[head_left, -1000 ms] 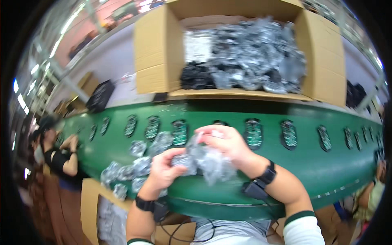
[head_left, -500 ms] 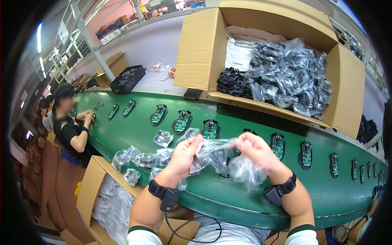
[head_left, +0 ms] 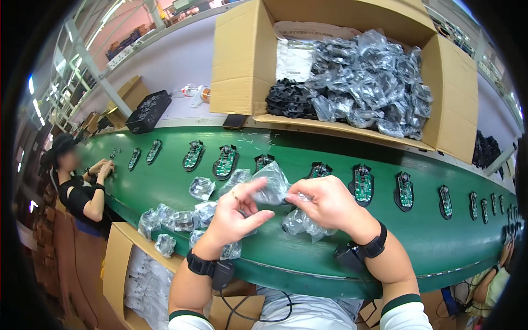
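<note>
In front of me, above the green conveyor belt (head_left: 264,234), my right hand (head_left: 330,204) pinches a crumpled clear plastic bag (head_left: 270,184). More clear plastic (head_left: 308,224) hangs beneath the same hand; whether it belongs to that bag I cannot tell. My left hand (head_left: 234,217) is open, thumb and index finger apart, close beside the bag. Small parts wrapped in clear plastic (head_left: 183,220) lie on the belt left of my left hand. Behind my hands stand green circuit boards in black shells (head_left: 225,162), some partly hidden by my hands and the plastic.
A large cardboard box (head_left: 234,69) of bagged black parts stands beyond the belt. At my lower left is another cardboard box (head_left: 117,264) holding white plastic. A black bin (head_left: 148,111) sits at the far left. One person (head_left: 82,190) works on the left, another (head_left: 487,283) on the right.
My left hand has let go of the plastic and opened its fingers. My right hand has shifted left, still gripping plastic. The view has turned slightly, so the scene sits further left.
</note>
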`<state>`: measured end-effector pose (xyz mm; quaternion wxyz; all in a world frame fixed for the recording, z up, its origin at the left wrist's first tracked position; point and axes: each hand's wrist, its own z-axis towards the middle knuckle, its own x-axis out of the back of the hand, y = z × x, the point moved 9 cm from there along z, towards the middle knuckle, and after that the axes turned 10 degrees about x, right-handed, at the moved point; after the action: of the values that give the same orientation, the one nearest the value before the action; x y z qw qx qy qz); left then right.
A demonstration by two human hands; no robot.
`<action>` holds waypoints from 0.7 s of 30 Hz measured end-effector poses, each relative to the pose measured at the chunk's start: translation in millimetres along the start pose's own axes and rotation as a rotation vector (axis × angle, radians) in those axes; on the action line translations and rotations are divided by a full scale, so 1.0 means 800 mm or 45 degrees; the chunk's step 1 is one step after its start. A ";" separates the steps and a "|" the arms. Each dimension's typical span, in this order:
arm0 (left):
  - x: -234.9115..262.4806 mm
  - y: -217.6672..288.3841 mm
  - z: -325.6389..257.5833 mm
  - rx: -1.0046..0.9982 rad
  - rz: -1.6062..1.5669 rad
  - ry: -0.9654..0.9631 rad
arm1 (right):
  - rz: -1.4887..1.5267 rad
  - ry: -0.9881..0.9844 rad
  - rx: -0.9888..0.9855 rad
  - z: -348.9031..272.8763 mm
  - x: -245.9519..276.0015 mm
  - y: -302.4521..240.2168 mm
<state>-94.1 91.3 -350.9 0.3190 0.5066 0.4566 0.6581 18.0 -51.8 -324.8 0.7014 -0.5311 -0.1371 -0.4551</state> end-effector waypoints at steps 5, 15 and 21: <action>-0.002 -0.019 -0.010 0.116 0.345 0.085 | -0.148 0.141 0.206 -0.001 0.011 -0.013; -0.022 0.065 -0.035 -0.527 0.608 0.394 | -0.076 0.563 0.520 -0.033 0.043 -0.050; 0.032 -0.015 -0.074 -0.697 0.982 0.568 | 0.102 0.797 0.596 -0.021 0.046 -0.039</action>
<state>-158.4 102.4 -356.2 0.0692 0.3835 0.1050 0.9150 8.7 -85.3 -287.5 0.8287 -0.1971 0.0042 -0.5238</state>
